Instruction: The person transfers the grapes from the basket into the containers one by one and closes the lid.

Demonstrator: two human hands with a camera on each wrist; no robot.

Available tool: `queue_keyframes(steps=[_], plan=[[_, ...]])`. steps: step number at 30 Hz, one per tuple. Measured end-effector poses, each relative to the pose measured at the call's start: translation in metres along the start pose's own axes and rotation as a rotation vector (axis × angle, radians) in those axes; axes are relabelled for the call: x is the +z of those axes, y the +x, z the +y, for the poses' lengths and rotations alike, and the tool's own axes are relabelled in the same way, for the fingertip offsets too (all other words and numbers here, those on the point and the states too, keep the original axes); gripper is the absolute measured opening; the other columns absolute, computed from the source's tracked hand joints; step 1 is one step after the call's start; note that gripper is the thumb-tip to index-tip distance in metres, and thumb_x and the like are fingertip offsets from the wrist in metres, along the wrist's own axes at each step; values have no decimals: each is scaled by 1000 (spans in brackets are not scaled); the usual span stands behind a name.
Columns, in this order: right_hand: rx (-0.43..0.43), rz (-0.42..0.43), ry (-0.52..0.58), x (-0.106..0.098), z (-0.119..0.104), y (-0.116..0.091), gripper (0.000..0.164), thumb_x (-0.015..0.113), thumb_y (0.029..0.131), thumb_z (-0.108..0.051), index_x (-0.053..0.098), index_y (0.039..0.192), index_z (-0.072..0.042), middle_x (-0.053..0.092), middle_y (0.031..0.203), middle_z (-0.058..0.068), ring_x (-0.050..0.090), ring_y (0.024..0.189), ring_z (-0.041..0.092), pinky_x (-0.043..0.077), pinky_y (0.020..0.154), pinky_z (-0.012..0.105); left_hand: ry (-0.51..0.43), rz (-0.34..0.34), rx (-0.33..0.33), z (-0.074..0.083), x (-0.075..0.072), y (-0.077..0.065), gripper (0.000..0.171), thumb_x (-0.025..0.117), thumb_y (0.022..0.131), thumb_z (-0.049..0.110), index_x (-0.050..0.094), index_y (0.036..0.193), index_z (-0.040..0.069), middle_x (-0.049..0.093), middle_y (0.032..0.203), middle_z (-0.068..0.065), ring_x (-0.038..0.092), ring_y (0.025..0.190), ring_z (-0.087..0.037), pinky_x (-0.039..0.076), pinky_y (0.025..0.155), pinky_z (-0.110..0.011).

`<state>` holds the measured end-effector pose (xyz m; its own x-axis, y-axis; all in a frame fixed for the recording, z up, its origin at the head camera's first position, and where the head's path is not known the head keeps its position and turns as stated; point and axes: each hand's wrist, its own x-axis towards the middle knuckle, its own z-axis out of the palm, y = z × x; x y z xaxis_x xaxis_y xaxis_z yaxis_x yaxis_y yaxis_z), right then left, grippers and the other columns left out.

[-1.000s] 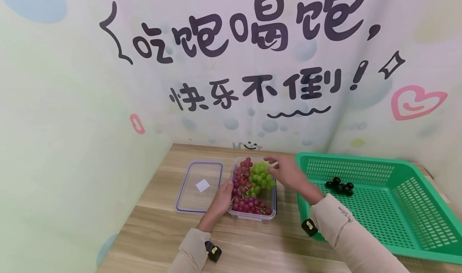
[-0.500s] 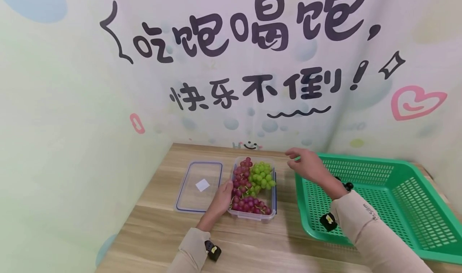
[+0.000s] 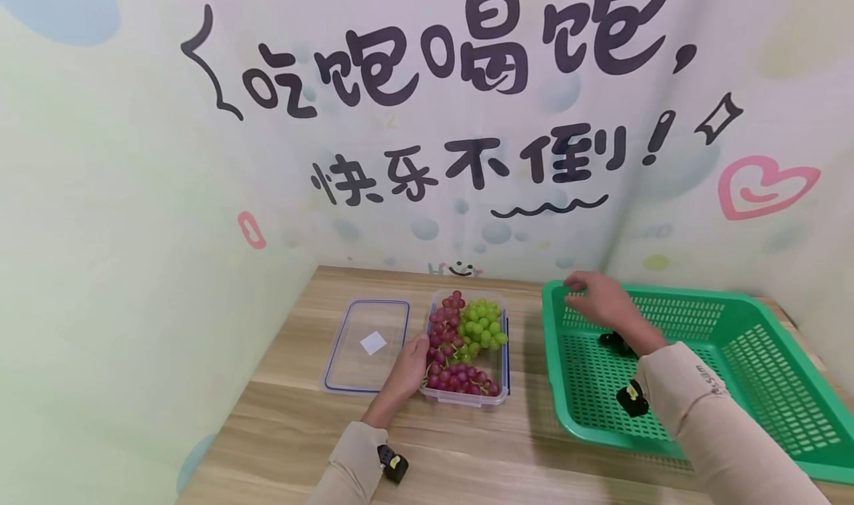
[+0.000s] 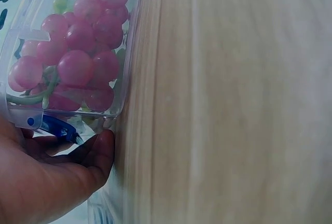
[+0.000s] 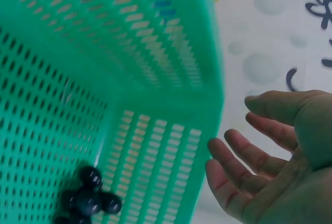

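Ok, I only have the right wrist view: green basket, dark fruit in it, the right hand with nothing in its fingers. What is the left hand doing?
Observer: The left hand's grip is on the left side of a clear box.
Operator: What's in it?
Observer: Red grapes along its left side and near end, with green grapes toward the far right.
Operator: Is it covered?
Observer: No, its lid lies flat on the table, left of the box.
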<state>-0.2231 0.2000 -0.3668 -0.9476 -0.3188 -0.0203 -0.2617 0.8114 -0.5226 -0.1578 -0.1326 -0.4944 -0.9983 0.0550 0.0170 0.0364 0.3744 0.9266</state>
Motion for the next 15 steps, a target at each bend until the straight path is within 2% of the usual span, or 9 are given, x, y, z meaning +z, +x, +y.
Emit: queue_keyframes(steps=[7, 12, 15], plan=[[12, -7, -19, -7, 28, -4, 40, 58, 96, -15, 56, 126, 11, 58, 123, 36, 57, 108, 51, 50, 82, 57, -7, 7, -9, 0, 0, 0, 48, 24, 109, 22, 45, 143, -4, 45, 148, -24, 36, 142, -40, 27, 116, -52], [16, -55, -18, -12, 40, -7, 43, 59, 96, -15, 53, 129, 12, 54, 124, 39, 54, 110, 53, 50, 82, 58, -7, 4, -4, 0, -1, 0, 48, 23, 109, 22, 43, 145, -4, 44, 148, -24, 35, 142, -39, 27, 116, -51], [8, -104, -27, -13, 47, -8, 48, 61, 96, -16, 50, 132, 14, 53, 124, 40, 53, 110, 53, 50, 81, 57, -4, 16, -4, -1, -1, 0, 47, 24, 109, 22, 51, 139, -3, 50, 144, -24, 40, 139, -39, 30, 115, -52]])
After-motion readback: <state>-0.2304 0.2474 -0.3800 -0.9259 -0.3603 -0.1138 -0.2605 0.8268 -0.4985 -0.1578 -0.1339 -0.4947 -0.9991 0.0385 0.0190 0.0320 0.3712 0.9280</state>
